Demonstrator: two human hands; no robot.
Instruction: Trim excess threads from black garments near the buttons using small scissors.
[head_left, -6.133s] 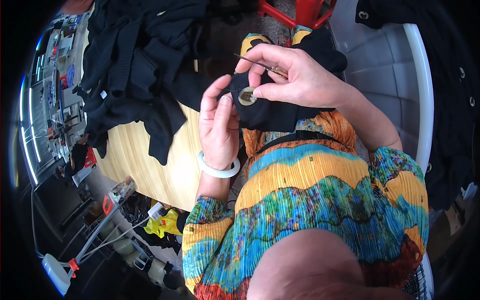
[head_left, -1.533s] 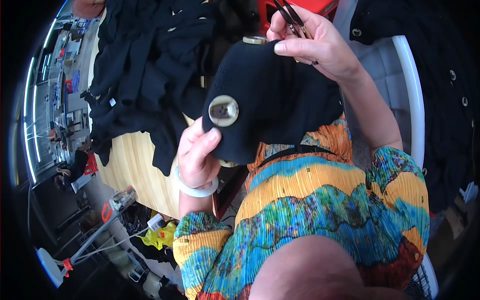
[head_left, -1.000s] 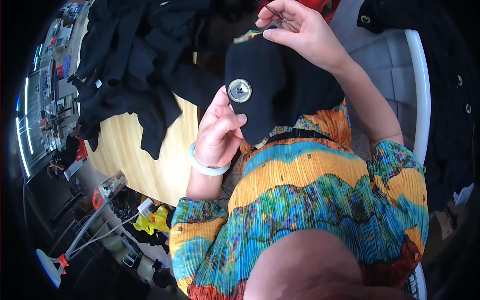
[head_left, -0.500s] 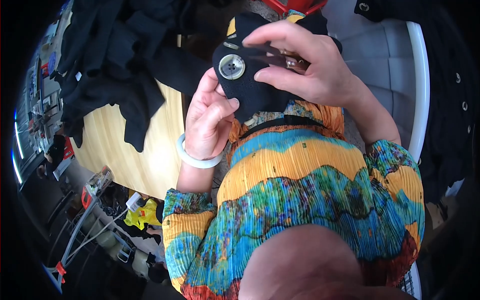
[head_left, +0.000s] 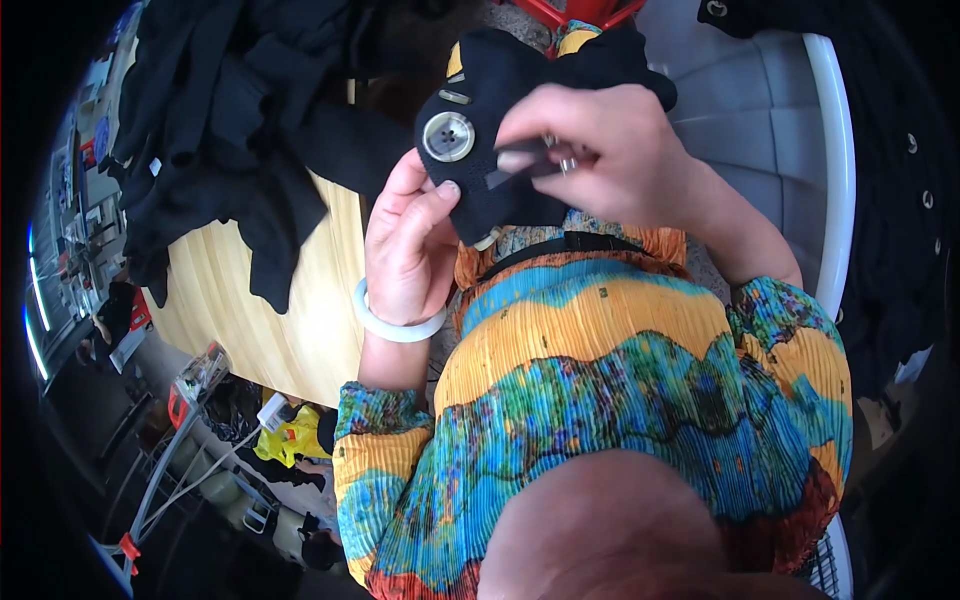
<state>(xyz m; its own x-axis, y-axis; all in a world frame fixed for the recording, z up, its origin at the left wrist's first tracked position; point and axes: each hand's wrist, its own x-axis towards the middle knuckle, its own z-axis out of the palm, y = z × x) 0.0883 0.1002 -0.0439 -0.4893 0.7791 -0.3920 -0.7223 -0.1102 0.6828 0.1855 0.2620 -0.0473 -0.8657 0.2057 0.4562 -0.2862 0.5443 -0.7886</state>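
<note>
My left hand (head_left: 412,235) pinches the edge of a black knit garment (head_left: 490,75) between thumb and fingers. A large grey-rimmed four-hole button (head_left: 449,137) sits flat on the cloth just above my thumb. Other buttons (head_left: 455,97) show edge-on along the same border. My right hand (head_left: 610,150) is closed round small dark thread snips (head_left: 500,177), partly smeared by motion. Their blades lie over the black cloth, to the right of my left thumb. The rest of the garment hangs over my lap.
Left of me, a pale wooden table (head_left: 285,335) carries a heap of black garments (head_left: 220,130). A grey tub with a white rim (head_left: 838,180) stands at my right, with black buttoned clothing (head_left: 890,190) beyond it. A red stool (head_left: 590,12) is at the far side.
My right hand has moved down and closed its fingers, bringing the snips lower over the cloth. My left hand and the button have shifted slightly left.
</note>
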